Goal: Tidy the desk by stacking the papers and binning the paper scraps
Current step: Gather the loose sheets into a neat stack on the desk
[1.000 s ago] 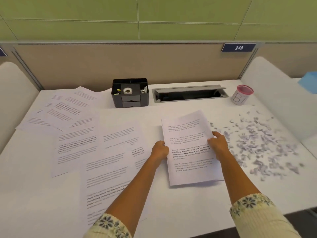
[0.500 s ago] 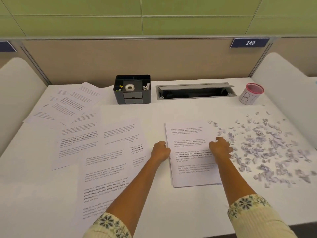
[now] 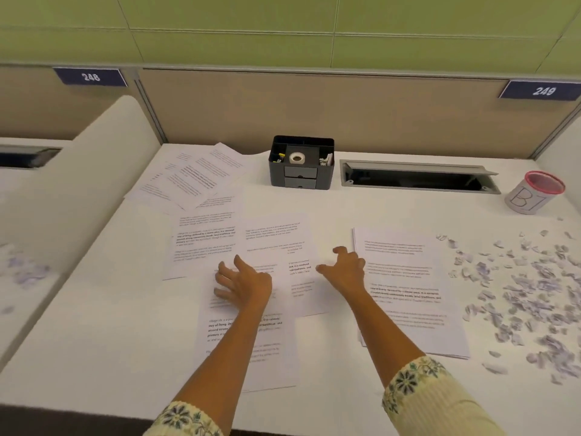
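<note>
A neat stack of printed papers [image 3: 405, 278] lies flat on the white desk [image 3: 94, 325], right of centre. Several loose printed sheets [image 3: 273, 243] lie spread and overlapping to its left, reaching to the back left corner. My left hand [image 3: 243, 283] hovers over the loose sheets with its fingers spread, holding nothing. My right hand [image 3: 344, 265] is just left of the stack, fingers loosely bent and empty. A wide scatter of small paper scraps [image 3: 531, 287] covers the desk's right side. A small white bin with a pink rim [image 3: 534, 191], marked "BI", stands at the back right.
A black desk organiser [image 3: 301, 166] with a tape roll stands at the back centre. Beside it is an open cable tray slot [image 3: 418, 179]. White side dividers [image 3: 94, 171] bound the desk left and right, with a beige partition behind.
Both hands laid the stack flat on the desk, let go of it and moved left over the loose sheets. The view has swung left.
</note>
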